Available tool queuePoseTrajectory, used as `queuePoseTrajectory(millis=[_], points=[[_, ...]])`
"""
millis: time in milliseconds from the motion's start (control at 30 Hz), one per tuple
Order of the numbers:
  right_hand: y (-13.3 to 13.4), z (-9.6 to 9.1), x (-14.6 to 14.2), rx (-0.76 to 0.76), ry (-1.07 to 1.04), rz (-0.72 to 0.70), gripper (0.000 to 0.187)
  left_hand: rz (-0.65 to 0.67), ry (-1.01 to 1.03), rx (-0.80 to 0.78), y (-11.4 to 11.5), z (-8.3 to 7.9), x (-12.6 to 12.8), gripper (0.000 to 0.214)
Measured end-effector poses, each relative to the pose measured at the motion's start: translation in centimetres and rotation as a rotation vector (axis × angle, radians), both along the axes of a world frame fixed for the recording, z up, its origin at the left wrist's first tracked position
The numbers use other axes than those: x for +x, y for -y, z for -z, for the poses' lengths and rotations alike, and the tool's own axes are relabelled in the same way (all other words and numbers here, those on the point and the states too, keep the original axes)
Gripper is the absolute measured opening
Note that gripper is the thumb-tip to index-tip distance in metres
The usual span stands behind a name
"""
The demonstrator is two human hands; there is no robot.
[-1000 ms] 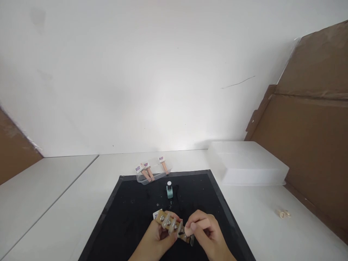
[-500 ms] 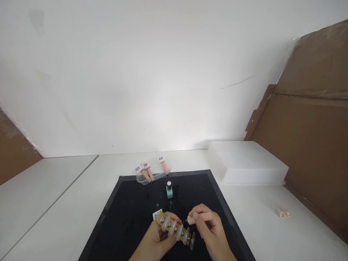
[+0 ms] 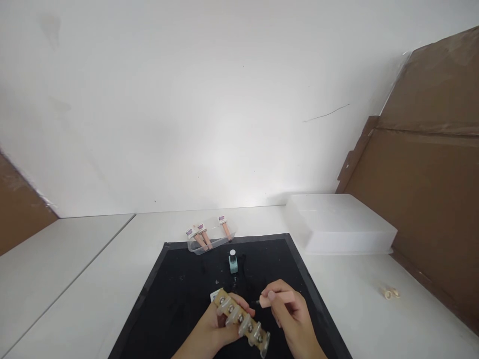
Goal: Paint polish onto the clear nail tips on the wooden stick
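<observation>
A white wall fills most of the frame, with brown cardboard along the right and another cardboard piece cut off at the left edge. Below it lies a white surface, and a black mat at lower centre runs out of the bottom of the frame.

At bottom centre the left hand has its fingers closed around a wooden strip carrying a slanting row of clear tips on round metal knobs; the part of the grip behind the strip is hidden. To its right, the right hand pinches a pink handle between thumb and fingers. The handle's thin dark end points left, just beside the left fingertips, and is hard to make out against the mat. Both forearms are cut off below.

A white card pokes out past the strip's upper end, mostly covered. Above the hands, a teal bottle with a dark-and-white cap stands on the mat. Beyond it, a clear tray holds pink sticks whose labels are too small to read. At right are a translucent white box and small pale rings, slightly blurred.
</observation>
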State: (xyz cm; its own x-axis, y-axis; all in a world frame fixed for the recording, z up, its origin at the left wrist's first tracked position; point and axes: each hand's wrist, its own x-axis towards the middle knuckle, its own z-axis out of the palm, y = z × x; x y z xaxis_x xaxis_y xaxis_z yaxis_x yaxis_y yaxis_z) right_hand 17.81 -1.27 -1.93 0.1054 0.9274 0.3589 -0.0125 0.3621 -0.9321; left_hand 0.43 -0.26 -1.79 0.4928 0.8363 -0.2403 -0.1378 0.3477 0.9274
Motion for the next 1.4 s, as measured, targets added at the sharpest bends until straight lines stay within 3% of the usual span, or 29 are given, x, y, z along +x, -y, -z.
queuePoseTrajectory(millis=[133,433,633,833,967,1133,1400], points=[[0.1,0.0,0.0,-0.014,-0.008,0.002,0.035,-0.016,0.011,-0.123,0.1,-0.6,0.0,0.041],[-0.1,-0.4,0.0,0.002,-0.003,0.002,0.036,0.035,0.02,-0.177,0.2,-0.6,-0.1,0.051],[0.1,-0.6,0.0,0.039,-0.046,-0.009,0.034,0.069,0.052,-0.196,0.2,-0.9,-0.1,0.035],[0.2,-1.0,0.0,0.103,-0.087,-0.046,0.032,0.036,0.06,-0.205,0.4,-1.0,-0.1,0.034],[0.4,-0.8,-0.1,0.079,-0.063,-0.112,0.032,0.013,0.038,-0.179,0.4,-0.9,0.1,0.04],[0.8,-0.2,0.0,0.095,0.038,-0.08,0.029,0.007,-0.034,-0.172,0.3,-0.6,0.4,0.046],[0.7,0.1,0.2,0.153,0.165,-0.11,0.027,0.019,-0.033,-0.142,0.3,-0.8,0.6,0.04]])
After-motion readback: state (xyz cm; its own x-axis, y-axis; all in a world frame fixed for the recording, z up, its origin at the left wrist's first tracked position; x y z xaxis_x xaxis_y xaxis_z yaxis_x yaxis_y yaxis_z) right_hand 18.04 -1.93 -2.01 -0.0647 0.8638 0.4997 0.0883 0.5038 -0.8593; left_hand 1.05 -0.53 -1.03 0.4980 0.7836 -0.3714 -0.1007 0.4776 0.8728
